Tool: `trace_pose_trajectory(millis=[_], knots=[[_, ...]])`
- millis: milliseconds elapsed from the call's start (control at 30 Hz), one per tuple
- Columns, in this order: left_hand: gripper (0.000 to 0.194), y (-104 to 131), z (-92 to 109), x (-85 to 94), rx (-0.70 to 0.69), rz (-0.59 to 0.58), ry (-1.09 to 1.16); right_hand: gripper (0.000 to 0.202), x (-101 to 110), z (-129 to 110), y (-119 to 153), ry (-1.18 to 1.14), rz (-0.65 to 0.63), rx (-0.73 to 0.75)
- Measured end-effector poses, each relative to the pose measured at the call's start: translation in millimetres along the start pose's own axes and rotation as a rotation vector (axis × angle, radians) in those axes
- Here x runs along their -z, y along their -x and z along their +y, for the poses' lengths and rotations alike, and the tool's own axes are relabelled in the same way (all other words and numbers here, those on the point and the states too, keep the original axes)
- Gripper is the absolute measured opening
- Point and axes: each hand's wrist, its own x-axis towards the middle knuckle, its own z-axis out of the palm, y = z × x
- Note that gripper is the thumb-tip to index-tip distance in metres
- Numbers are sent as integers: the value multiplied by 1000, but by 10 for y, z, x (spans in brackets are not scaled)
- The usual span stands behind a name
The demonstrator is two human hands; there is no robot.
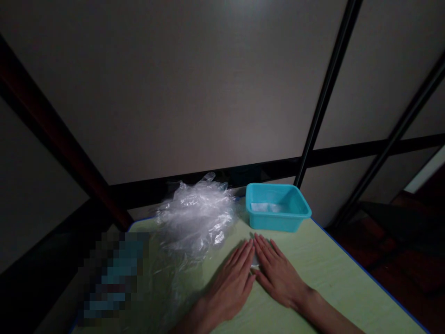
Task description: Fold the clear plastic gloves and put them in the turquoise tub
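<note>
Both hands lie flat on the pale green table, side by side, fingertips almost meeting. My left hand [233, 278] has its fingers stretched out, palm down. My right hand [276, 269] rests the same way, its thumb close to the left thumb. Between them shows a bit of thin clear plastic [255, 260], mostly hidden under the hands. Just beyond my right hand stands a turquoise plastic basin [276, 222] with some whitish flat pieces [266, 207] inside. Past my left hand lies a crumpled heap of clear plastic, apparently thin disposable gloves [200, 215].
The table [333, 278] has a blue edge [368, 273] on the right. Behind it rises a panelled surface [208, 93] with dark strips. A blurred-out patch [118, 273] covers the table's left side. A dark chair-like shape [399, 227] is at far right.
</note>
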Motion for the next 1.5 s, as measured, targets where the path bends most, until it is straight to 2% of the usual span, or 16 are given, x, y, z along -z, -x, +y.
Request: trace_pose_trajectory(millis=[100,233,500,700,833,967,1100,1267,1500], knots=[[53,-12,-15,4,-64,-92,-202,56,-6,5,0,12,-16,16],[56,-16,-50,-31,-81,-107,-302,56,-8,6,-1,18,-20,18],[58,-23,6,2,-33,-144,-281,56,-19,3,4,52,5,27],[61,-91,-75,-38,-13,-243,-236,62,-176,62,-1,115,99,93],[66,-113,-101,-42,-3,-276,-237,63,-192,75,-7,126,95,82],[65,-95,-94,-22,-18,-265,-246,64,-147,58,-5,112,75,69],[65,-76,-91,-7,-16,-257,-255,66,-180,57,18,119,122,8],[68,-71,-68,29,18,-267,-262,71,-221,68,33,111,172,13],[75,-75,-46,47,-35,-225,-251,70,-141,46,40,51,148,1]])
